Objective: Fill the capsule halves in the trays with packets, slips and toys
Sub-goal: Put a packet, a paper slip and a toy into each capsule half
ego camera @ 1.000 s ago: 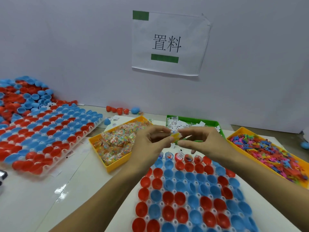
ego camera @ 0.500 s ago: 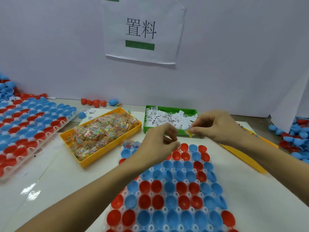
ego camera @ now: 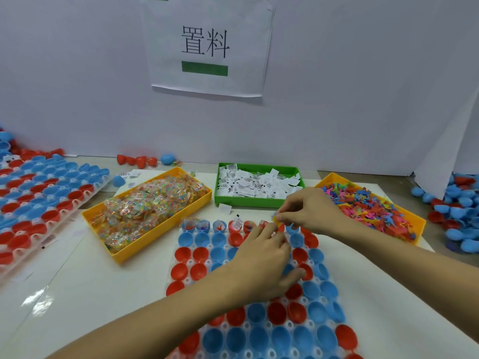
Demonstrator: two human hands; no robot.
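A clear tray (ego camera: pixel 188 280) of red and blue capsule halves lies in front of me. Several halves in its far row (ego camera: pixel 234 224) hold packets, slips and toys. My right hand (ego camera: pixel 309 211) pinches a small yellow piece (ego camera: pixel 277 221) just above the far row, right of middle. Palm down over the tray, my left hand (ego camera: pixel 261 257) has its fingertips at the far rows just below that piece. Behind the tray stand a yellow bin of bead packets (ego camera: pixel 153 206), a green bin of white slips (ego camera: pixel 256 183) and a yellow bin of small coloured toys (ego camera: pixel 363 208).
Another tray of capsule halves (ego camera: pixel 39 193) lies at the left. Loose halves are heaped at the far right (ego camera: pixel 456 203) and lie along the wall (ego camera: pixel 140 160). One slip (ego camera: pixel 224 208) lies on the table before the green bin. A paper sign (ego camera: pixel 207 45) hangs on the wall.
Both hands came down from above the bins to the tray's far row. The left hand released the yellow piece; the right hand keeps it.
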